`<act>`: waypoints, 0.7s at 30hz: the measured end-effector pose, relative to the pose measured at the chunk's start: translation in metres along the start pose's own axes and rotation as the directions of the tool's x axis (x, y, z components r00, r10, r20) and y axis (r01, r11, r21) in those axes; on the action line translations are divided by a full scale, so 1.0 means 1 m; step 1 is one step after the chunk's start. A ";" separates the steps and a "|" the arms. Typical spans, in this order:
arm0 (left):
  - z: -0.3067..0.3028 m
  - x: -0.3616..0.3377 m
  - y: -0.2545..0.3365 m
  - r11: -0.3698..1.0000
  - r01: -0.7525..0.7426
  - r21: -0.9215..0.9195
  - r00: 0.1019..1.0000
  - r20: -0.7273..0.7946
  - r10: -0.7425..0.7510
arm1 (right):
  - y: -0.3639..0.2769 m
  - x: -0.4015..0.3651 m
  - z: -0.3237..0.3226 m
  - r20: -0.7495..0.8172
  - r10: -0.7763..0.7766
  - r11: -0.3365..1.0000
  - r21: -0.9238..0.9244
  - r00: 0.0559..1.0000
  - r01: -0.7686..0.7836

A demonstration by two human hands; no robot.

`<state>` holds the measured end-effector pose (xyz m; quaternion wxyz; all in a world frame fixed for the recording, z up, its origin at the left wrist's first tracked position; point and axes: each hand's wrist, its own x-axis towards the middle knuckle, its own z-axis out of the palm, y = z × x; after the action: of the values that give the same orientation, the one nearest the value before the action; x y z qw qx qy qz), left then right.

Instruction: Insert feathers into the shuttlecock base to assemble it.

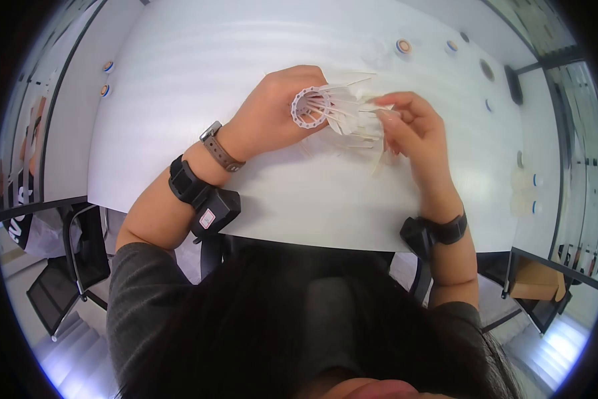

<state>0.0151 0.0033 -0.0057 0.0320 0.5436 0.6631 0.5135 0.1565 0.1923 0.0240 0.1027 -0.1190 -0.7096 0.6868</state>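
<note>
A white ring with small holes around its rim has thin white shafts inside it. White feather-like pieces fan out from it to the right, and their exact kind is hard to make out. My left hand is closed around the ring from behind, its fingertips mostly hidden. At the far ends of the feather-like pieces, my right hand pinches with thumb and fingers. Loose pale bits show just below, between the hands.
The white table has low side panels. Small capped bottles stand at its far left, far right and right edge. Chairs and a cardboard box are beyond the front edge. Both my wrists wear black strapped devices.
</note>
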 end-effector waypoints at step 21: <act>-0.001 -0.003 -0.005 0.996 0.086 0.023 0.996 -0.014 -0.085 | 0.010 0.005 -0.002 -0.092 -0.016 0.999 -0.041 0.996 0.012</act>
<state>0.0118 0.0011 -0.0105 0.0433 0.5117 0.6919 0.5075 0.1530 0.1957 0.0139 0.1378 -0.1476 -0.7186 0.6655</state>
